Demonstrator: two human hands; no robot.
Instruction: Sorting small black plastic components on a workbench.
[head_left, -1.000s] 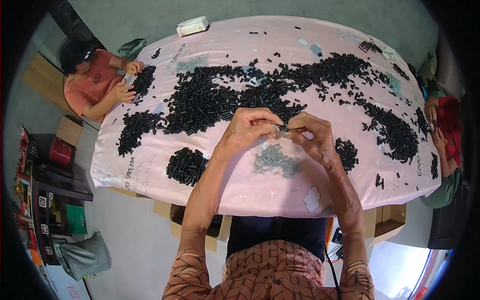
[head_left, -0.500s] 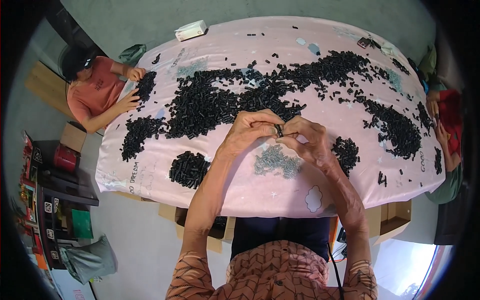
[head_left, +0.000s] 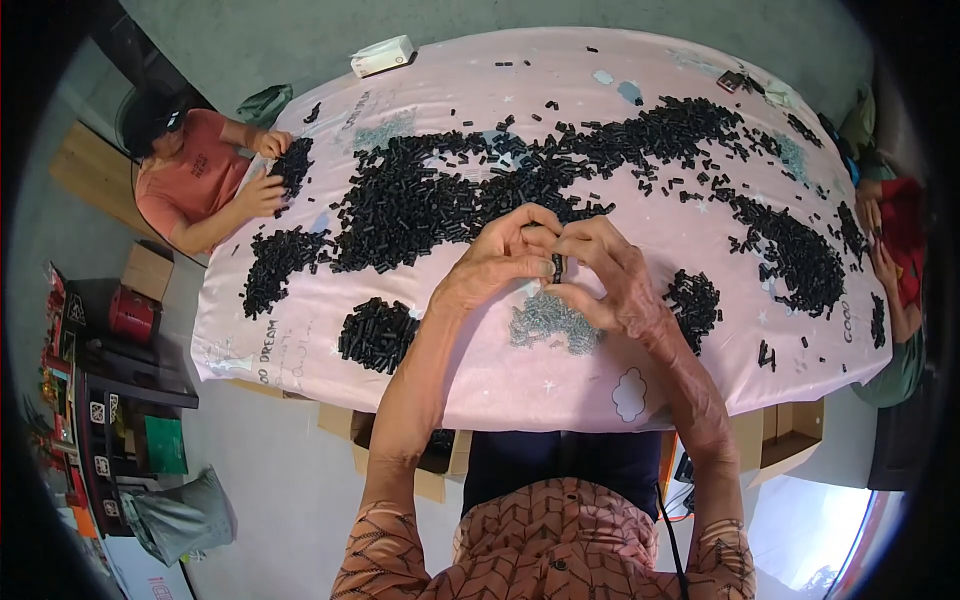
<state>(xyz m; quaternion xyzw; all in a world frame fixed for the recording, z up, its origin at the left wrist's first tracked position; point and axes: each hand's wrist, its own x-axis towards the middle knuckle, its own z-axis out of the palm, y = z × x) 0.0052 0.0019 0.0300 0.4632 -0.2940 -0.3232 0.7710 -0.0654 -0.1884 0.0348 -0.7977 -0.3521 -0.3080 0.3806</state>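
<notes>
Your left hand [head_left: 497,262] pinches a small, black, plastic-looking cylinder [head_left: 558,268] at its thumb tip; your right hand [head_left: 617,280], just right of it, clamps it too, thumb at the near end, fingers at the far one.

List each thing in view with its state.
Left hand: closed on the black piece
Right hand: curled, its contact unclear
Black piece: held at fingertips
Black pieces: loose, heaped and scattered
Clear pieces: loose, piled
Right cardboard box: open
Lower-left cardboard box: open
Pink tablecloth: spread
</notes>
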